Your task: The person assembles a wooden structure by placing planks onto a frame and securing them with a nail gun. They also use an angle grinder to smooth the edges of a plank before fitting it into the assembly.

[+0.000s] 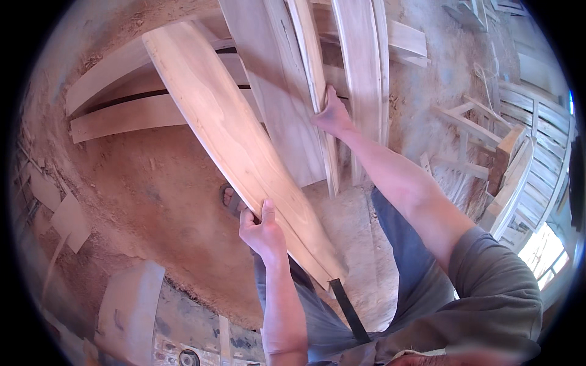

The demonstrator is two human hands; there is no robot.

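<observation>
A long, pale wooden plank (pixel 226 116) runs slantwise from the upper left to near my knees. My left hand (pixel 264 232) is closed on its near left edge, with the thumb lying on top of the face. Farther off, my right arm reaches out, and my right hand (pixel 334 116) grips the edge of a narrow plank (pixel 312 67) that stands on its side. Between the two hands lies a wider greyish plank (pixel 278 91). To the right of my right hand is another long plank (pixel 361 73).
More boards (pixel 131 116) lie crosswise beneath at the upper left. A wooden frame (pixel 476 125) stands on the right. Brown dusty ground (pixel 152 177) spreads to the left, with a board offcut (pixel 129 305) at the lower left. A black strap (pixel 349 311) hangs by my lap.
</observation>
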